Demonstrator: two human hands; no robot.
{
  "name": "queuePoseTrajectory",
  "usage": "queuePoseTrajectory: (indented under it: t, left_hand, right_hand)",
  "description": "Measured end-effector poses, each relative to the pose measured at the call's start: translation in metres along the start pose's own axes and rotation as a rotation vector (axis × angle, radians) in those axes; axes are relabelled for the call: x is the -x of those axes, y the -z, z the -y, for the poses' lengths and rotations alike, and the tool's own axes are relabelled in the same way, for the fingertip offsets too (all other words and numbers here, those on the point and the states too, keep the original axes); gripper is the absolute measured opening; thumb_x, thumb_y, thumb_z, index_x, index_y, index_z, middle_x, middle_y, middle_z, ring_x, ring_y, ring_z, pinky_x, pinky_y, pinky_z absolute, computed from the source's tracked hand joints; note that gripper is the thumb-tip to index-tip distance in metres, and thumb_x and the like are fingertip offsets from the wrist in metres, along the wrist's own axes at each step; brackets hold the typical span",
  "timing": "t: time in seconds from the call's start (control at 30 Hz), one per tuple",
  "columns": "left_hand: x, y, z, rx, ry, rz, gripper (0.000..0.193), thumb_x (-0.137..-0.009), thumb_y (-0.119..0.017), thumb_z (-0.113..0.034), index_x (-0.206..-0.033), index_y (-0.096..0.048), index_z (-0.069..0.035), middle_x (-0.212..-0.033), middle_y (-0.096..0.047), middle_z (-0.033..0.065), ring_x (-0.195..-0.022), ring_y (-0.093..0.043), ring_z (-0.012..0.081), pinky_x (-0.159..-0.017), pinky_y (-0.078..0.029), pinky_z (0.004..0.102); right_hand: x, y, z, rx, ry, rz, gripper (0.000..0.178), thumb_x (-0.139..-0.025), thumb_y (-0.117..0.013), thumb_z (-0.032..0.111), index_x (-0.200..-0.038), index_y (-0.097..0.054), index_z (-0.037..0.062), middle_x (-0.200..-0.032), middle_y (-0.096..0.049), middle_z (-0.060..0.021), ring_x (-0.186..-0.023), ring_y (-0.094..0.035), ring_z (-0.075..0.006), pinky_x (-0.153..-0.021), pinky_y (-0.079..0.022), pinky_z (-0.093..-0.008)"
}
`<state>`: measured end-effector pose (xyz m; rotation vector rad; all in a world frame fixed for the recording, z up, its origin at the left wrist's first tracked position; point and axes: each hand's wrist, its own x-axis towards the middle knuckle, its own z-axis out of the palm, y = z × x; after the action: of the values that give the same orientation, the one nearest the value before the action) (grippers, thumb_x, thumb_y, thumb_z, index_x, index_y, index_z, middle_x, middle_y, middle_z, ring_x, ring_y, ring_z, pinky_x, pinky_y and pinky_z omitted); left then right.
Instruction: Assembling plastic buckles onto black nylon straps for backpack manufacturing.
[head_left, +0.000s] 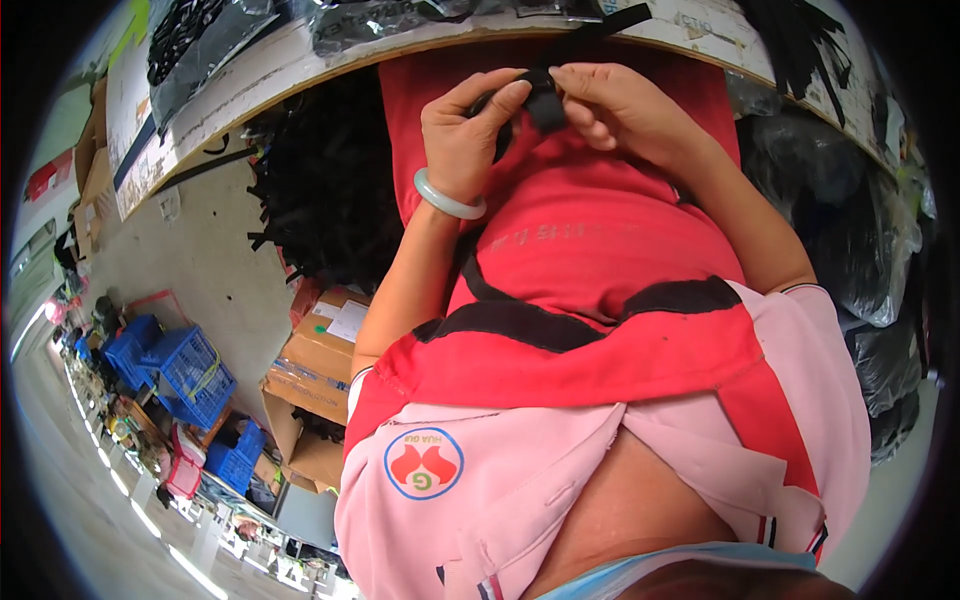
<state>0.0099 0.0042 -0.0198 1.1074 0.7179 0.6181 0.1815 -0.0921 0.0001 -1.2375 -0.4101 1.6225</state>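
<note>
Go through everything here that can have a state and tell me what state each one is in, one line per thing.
Left hand: fingers pinched on the black strap.
Right hand: fingertips pinched on the same strap.
Black strap: held between both hands, its tail running up over the table edge.
Pale bangle: worn on the left wrist.
Cardboard box: open.
Blue crates: on the floor.

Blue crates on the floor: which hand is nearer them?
Left. The left hand is on the crates' side of the black strap; the right hand is on the far side.
</note>
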Motion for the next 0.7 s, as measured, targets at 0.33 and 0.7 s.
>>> queuePoseTrajectory:
  t: [0.33,0.7]
  left_hand:
    - [0.078,0.149,-0.077,-0.595,0.018,-0.470,0.021,-0.087,-0.066,-0.009,-0.107,-0.069,-0.003,-0.066,-0.060,-0.0003,-0.053,-0.048,0.0034,-0.046,-0.035,0.0176]
    - [0.038,0.036,-0.012,-0.035,0.203,0.188,0.065,-0.076,-0.070,0.002,-0.136,-0.044,-0.004,-0.092,-0.060,0.0044,-0.062,-0.055,0.0077,-0.052,-0.044,0.0211]
  right_hand:
    - [-0.019,-0.006,-0.012,0.406,-0.012,-0.010,0.018,-0.092,-0.060,0.027,-0.089,-0.061,0.0086,-0.066,-0.053,0.0044,-0.051,-0.046,-0.0024,-0.046,-0.037,-0.0177]
    - [-0.032,-0.052,-0.008,0.802,0.356,0.339,0.015,-0.088,-0.063,0.011,-0.099,-0.060,0.0009,-0.072,-0.055,0.0013,-0.068,-0.049,-0.0058,-0.063,-0.042,-0.0214]
